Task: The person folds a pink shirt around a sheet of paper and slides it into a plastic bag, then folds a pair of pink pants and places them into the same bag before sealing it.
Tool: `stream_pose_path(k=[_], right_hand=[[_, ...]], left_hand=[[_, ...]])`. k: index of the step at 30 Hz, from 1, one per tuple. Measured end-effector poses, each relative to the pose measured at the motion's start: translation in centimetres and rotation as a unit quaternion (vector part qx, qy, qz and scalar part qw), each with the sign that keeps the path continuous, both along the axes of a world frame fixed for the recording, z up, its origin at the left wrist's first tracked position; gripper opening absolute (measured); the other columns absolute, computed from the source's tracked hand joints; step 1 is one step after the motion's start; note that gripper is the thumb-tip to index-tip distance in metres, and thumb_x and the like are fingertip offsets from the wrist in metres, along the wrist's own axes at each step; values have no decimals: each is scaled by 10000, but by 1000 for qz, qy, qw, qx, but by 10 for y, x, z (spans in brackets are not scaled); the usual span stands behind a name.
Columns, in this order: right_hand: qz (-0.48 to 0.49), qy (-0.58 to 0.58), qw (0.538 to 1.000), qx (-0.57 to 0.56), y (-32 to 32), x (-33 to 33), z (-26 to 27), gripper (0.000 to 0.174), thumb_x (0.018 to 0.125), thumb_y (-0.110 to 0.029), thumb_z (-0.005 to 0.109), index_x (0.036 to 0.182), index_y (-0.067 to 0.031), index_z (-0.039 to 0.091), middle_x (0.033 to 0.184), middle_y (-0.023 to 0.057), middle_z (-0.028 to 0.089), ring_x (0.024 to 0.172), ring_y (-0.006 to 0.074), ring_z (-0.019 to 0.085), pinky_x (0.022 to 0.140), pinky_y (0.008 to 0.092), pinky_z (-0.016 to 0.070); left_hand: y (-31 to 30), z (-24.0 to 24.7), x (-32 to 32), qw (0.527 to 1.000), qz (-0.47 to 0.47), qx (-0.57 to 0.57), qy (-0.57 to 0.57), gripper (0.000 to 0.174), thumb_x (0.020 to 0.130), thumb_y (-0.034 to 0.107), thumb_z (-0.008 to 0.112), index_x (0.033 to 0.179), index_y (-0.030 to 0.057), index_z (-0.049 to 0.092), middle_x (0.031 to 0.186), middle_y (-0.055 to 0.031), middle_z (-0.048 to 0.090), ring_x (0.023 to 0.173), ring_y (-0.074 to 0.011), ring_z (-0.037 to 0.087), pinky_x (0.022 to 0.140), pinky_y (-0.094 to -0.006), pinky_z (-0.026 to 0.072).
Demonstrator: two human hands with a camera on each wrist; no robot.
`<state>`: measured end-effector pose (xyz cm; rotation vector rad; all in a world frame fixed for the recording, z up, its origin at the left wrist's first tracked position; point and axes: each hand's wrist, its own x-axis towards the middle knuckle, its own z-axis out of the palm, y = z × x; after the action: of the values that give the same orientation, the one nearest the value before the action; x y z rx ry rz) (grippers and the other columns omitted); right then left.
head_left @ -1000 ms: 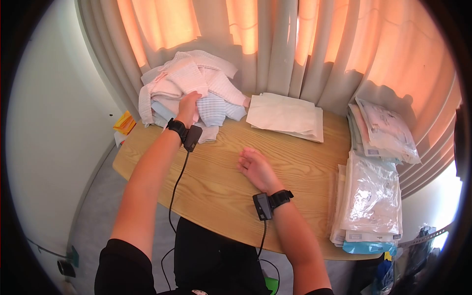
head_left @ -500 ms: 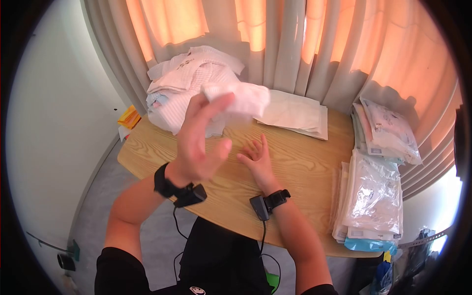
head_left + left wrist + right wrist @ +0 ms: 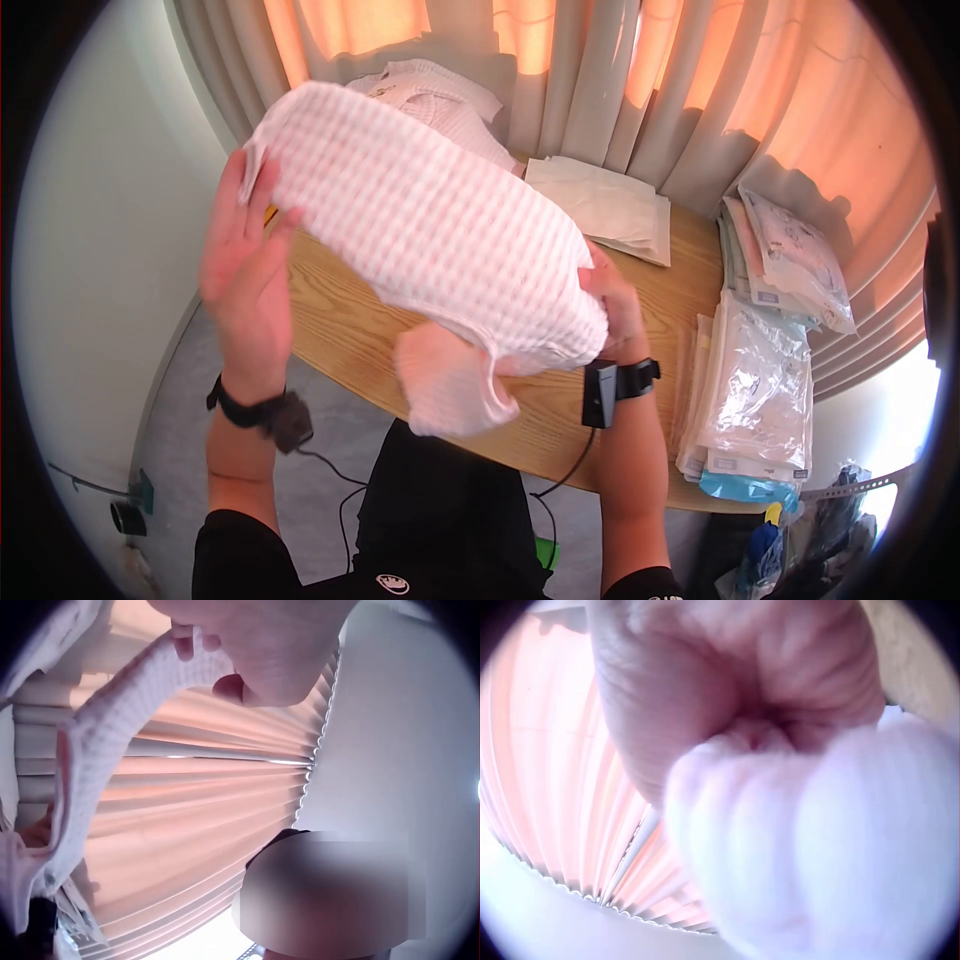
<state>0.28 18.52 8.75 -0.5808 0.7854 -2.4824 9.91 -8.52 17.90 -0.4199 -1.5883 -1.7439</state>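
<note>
A pink-and-white checked baby garment (image 3: pixel 430 210) is stretched at a slant above the table in the head view. At its upper left end, my left hand (image 3: pixel 248 275) pinches the cloth between fingers and thumb. Its lower right end is gripped by my right hand (image 3: pixel 618 305), whose fingers are partly hidden behind the fabric. A pale pink sleeve (image 3: pixel 450 385) hangs from the lower edge. In the right wrist view, the bunched cloth (image 3: pixel 795 840) bulges out from under the curled right hand (image 3: pixel 742 675).
Behind the held garment lies a pile of pale clothes (image 3: pixel 440 90), partly covered by it. White flat sheets (image 3: pixel 600 205) rest near the curtain (image 3: pixel 690 90). Clear-bagged garments (image 3: pixel 760 390) are stacked along the right side of the wooden table (image 3: pixel 340 315).
My left hand has lifted the checked garment off the pile and brought it toward me. My right hand, earlier bare over the table, has taken hold of its other end, and the cloth has spread out.
</note>
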Motion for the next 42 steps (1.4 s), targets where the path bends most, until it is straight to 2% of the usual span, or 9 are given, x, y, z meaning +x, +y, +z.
stream_pose_path(k=[7, 11, 19, 25, 27, 28, 30, 36, 42], right_hand=[[-88, -90, 972, 196, -40, -75, -23, 419, 826, -64, 649, 1202, 26, 489, 1075, 107, 620, 953, 167, 613, 837, 284, 498], [-149, -97, 957, 228, -70, -85, -57, 491, 793, -92, 701, 1220, 19, 487, 1132, 121, 591, 1005, 186, 583, 873, 299, 472], [-46, 174, 885, 430, -62, -86, -79, 583, 739, -84, 752, 1245, 25, 481, 1160, 142, 575, 1070, 212, 559, 943, 322, 446], [-38, 188, 879, 436, -57, -87, -88, 491, 774, -156, 730, 1195, 8, 536, 1134, 105, 586, 1057, 193, 558, 908, 305, 455], [-21, 190, 865, 464, -54, -80, -79, 444, 790, -149, 717, 1180, -10, 557, 1122, 81, 588, 1044, 168, 552, 915, 298, 444], [-4, 194, 849, 492, -53, -78, -76, 397, 806, -141, 705, 1165, -28, 578, 1111, 58, 590, 1032, 142, 545, 923, 290, 433], [-10, 209, 841, 499, -54, -77, -80, 383, 806, -147, 708, 1154, -36, 591, 1091, 51, 593, 1010, 134, 545, 900, 285, 439], [-27, 247, 824, 509, -56, -82, -86, 449, 780, -161, 726, 1181, -30, 574, 1061, 59, 598, 943, 144, 556, 829, 290, 469], [-38, 270, 801, 533, -56, -76, -77, 635, 721, -162, 760, 1278, -36, 483, 1069, 99, 587, 931, 183, 560, 828, 307, 471]], left_hand=[[-33, -42, 34, 977, -61, 193, -67, 734, 780, 57, 490, 1428, -95, 181, 1480, -202, 255, 1389, -253, 247, 1070, -361, 297], [-53, -79, 23, 912, -123, 365, -140, 711, 791, 62, 500, 1414, -99, 199, 1436, -191, 299, 1350, -247, 304, 1050, -353, 342], [-38, -98, -16, 829, -275, 453, -179, 670, 815, 101, 523, 1394, -94, 247, 1403, -189, 350, 1327, -255, 335, 1044, -371, 359], [-20, -92, -13, 823, -421, 195, -329, 553, 825, 143, 562, 1331, -27, 419, 1389, -190, 408, 1306, -305, 382, 1039, -413, 367], [-14, -102, 4, 906, -238, -88, -339, 517, 805, 139, 622, 1292, 28, 486, 1357, -177, 448, 1281, -331, 409, 1050, -446, 343], [-9, -106, 11, 904, -240, -89, -342, 517, 805, 139, 622, 1292, 28, 486, 1357, -177, 448, 1281, -331, 409, 1050, -446, 343], [7, -115, 26, 869, -154, -396, -252, 525, 767, 107, 670, 1268, 81, 514, 1344, -157, 462, 1277, -356, 403, 1052, -457, 331], [65, -137, 45, 790, -30, -604, -101, 543, 676, 88, 725, 1196, 95, 569, 1306, -115, 494, 1228, -352, 437, 1025, -453, 358], [62, -155, 30, 831, 33, -555, 7, 365, 631, 39, 723, 987, 82, 652, 1024, -60, 597, 925, -235, 556, 779, -360, 461]])
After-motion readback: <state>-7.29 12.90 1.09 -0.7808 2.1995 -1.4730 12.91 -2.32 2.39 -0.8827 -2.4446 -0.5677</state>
